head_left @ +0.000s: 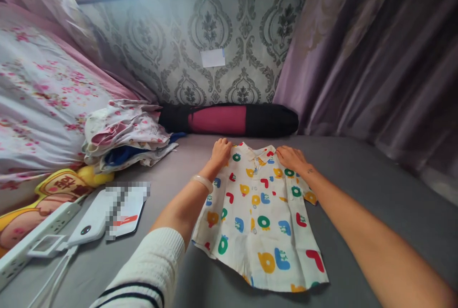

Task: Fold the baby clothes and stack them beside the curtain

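A small white button-up shirt with red, blue, green and yellow prints lies front up on the grey bed sheet, its collar pointing away from me. My left hand is closed on the shirt's left shoulder as I see it, fingers curled over the cloth. At the opposite shoulder, beside the collar, my right hand pinches the fabric. One short sleeve shows below my right wrist; my left forearm hides part of the other side. The lower hem spreads towards me, slightly wrinkled.
Folded clothes are piled at the left by a floral curtain. A black and magenta roll lies along the wall. Nearer on the left are a power strip, a white charging device with cables and a yellow cushion.
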`<state>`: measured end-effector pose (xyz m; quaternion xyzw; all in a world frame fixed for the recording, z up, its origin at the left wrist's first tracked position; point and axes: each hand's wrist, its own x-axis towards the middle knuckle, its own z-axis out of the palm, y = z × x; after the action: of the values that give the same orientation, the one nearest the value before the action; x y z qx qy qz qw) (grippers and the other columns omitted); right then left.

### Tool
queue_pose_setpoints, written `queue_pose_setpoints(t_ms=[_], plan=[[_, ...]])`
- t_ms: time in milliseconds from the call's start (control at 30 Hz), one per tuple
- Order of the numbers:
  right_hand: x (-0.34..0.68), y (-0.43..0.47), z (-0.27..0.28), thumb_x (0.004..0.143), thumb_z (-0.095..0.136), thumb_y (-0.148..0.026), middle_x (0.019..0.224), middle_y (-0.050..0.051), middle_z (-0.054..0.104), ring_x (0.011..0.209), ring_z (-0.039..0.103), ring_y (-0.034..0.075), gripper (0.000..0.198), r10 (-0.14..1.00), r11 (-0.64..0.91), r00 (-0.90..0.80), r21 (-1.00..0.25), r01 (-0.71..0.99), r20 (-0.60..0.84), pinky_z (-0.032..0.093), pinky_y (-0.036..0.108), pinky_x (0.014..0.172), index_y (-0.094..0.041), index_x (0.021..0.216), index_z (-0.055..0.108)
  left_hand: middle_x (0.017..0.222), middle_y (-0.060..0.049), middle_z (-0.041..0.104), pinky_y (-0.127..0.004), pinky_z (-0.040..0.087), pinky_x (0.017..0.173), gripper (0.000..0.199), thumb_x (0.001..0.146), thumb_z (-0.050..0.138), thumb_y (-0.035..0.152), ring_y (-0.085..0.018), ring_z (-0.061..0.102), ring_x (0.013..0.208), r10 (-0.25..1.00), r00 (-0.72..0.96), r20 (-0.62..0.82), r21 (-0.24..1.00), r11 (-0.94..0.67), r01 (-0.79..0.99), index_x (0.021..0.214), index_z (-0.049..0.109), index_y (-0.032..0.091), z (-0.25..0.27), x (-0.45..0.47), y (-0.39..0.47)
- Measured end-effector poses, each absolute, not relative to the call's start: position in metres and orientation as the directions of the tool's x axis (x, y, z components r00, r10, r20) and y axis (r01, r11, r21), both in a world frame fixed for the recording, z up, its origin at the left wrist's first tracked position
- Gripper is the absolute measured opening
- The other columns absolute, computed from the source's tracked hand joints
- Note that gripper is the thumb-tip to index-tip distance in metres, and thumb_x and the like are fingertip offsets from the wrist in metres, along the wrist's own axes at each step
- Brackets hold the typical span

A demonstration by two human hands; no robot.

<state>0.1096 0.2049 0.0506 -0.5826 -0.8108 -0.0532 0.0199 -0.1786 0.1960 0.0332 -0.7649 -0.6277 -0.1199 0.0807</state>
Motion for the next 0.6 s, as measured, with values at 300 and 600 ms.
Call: queue_pose_setpoints(t_ms=[300,600], plan=[[0.102,0.227,0.027,0.098,0.028,-0.026,0.115,0.016,0.066,0.104,0.062,0.027,0.041,0.951,0.309,-0.309,0.016,0.951,0.028,0.043,0.037,0.085,-0.016,0.109,0.066,0.112,-0.017,0.063,-0.037,0.039,0.088,0.034,0.089,0.039,0.014,-0.027,0.055,0.107,0.981,0.113,0.160,0.068,-0.125,0.990,0.108,0.066,0.015,0.010,-0.176,0.221],[0.133,0.247,0.013,0.095,0.041,-0.049,0.103,0.012,0.071,0.094,0.064,0.024,0.043,0.968,0.091,-0.204,-0.554,0.828,-0.147,0.046,0.028,0.079,-0.015,0.098,0.068,0.096,-0.010,0.073,-0.030,0.043,0.075,0.041,0.087,0.047,0.049,-0.024,0.065,0.091,0.995,-0.087,-0.041,0.355,0.095,0.930,0.104,0.070,0.019,0.009,-0.207,0.228]])
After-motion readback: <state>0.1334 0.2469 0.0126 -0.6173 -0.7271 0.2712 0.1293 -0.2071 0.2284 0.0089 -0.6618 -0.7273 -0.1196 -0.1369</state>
